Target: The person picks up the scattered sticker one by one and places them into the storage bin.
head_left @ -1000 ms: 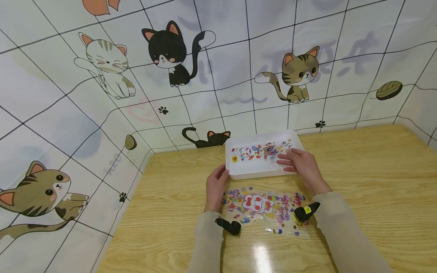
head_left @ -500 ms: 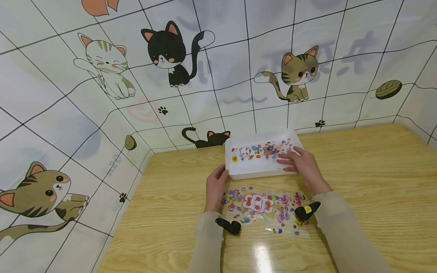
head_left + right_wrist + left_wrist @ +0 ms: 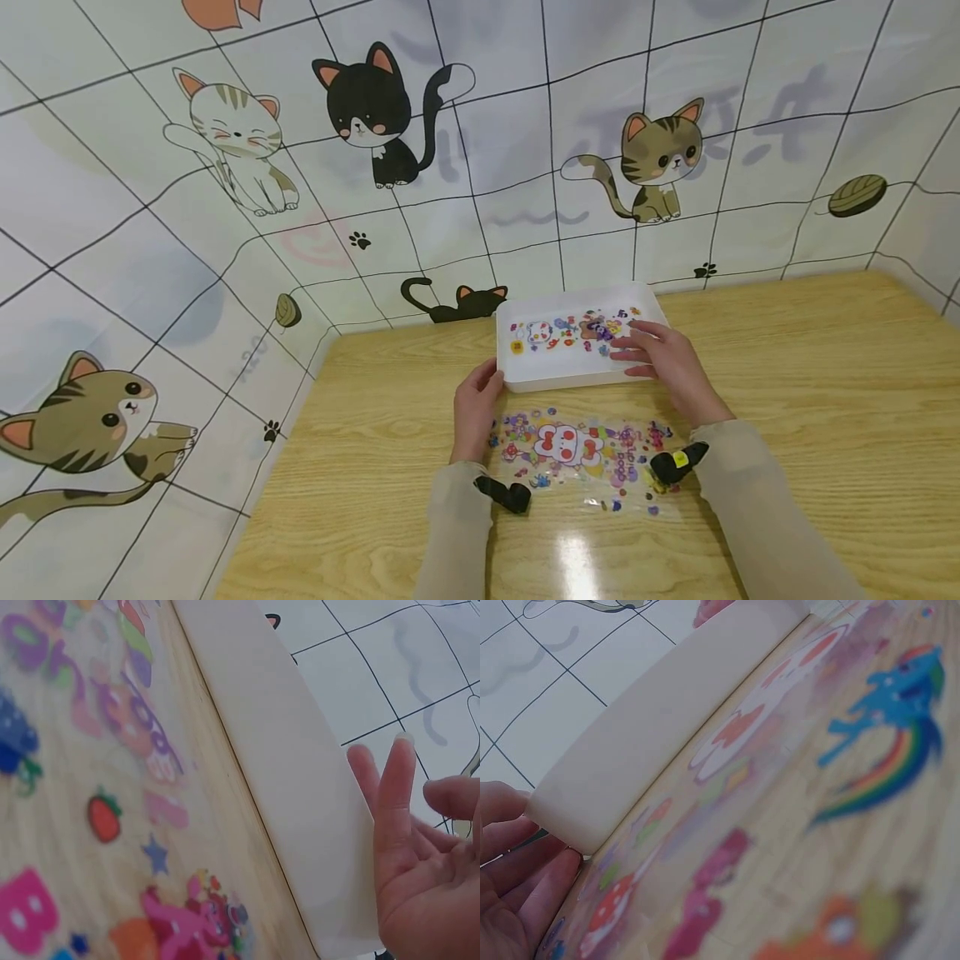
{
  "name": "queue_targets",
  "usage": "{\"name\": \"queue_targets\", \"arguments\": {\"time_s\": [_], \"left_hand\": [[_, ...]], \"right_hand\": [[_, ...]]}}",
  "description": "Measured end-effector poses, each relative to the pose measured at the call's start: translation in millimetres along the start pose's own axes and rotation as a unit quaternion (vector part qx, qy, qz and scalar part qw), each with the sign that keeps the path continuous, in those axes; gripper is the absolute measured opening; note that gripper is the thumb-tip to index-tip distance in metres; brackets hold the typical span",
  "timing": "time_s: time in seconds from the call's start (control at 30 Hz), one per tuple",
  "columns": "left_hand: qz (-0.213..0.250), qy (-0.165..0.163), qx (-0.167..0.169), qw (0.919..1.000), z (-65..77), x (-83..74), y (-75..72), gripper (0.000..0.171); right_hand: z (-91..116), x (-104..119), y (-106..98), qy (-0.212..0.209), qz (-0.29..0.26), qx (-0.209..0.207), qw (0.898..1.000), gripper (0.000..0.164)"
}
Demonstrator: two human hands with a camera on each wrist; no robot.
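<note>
A shallow white tray (image 3: 562,377) stands against the wall, with small colourful stickers (image 3: 539,332) spread over its floor. My left hand (image 3: 476,410) holds the tray's near left corner, fingers and thumb bent around it; the left wrist view shows these fingertips (image 3: 570,859) against the corner. Over the near right part of the tray hovers my right hand (image 3: 670,371), its fingers spread and nothing seen in them. Whether any of those fingertips touch the tray floor cannot be told. In front of the tray lies a clear sticker sheet (image 3: 567,446) with a white rabbit figure and lettering.
The wood-grain table (image 3: 360,483) extends on both sides of the tray. A wall covering (image 3: 517,167) with cartoon cats rises directly behind it. Black wrist cameras (image 3: 517,497) sit on both sleeves, over the ends of the sticker sheet.
</note>
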State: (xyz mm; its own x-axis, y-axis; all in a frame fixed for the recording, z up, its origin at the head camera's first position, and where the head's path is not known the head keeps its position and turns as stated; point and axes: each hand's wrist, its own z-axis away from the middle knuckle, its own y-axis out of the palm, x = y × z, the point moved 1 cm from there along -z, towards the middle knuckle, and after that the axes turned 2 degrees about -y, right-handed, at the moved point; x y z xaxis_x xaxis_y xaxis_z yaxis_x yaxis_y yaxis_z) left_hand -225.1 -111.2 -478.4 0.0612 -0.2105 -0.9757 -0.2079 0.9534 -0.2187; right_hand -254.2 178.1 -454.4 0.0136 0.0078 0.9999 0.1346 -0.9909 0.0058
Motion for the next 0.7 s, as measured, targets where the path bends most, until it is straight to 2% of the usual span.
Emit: {"name": "queue_targets", "arguments": {"time_s": [0.2, 0.33, 0.53, 0.7], "left_hand": [[0.003, -0.003, -0.003, 1.0000, 0.6, -1.5, -1.6, 0.034], [0.006, -0.006, -0.004, 1.0000, 0.3, -2.5, -2.6, 0.036], [0.006, -0.012, 0.001, 0.9999, -0.1, -3.0, -2.8, 0.036], [0.002, -0.012, 0.001, 0.9999, -0.1, -1.9, -0.2, 0.035]], "right_hand": [[1, 6, 2, -0.010, 0.036, 0.023, 0.999, 0.062], [3, 14, 2, -0.017, 0.062, 0.054, 0.996, 0.054], [6, 21, 1, -0.012, 0.099, 0.127, 0.987, 0.051], [10, 19, 1, 0.003, 0.121, 0.204, 0.971, 0.047]]}}
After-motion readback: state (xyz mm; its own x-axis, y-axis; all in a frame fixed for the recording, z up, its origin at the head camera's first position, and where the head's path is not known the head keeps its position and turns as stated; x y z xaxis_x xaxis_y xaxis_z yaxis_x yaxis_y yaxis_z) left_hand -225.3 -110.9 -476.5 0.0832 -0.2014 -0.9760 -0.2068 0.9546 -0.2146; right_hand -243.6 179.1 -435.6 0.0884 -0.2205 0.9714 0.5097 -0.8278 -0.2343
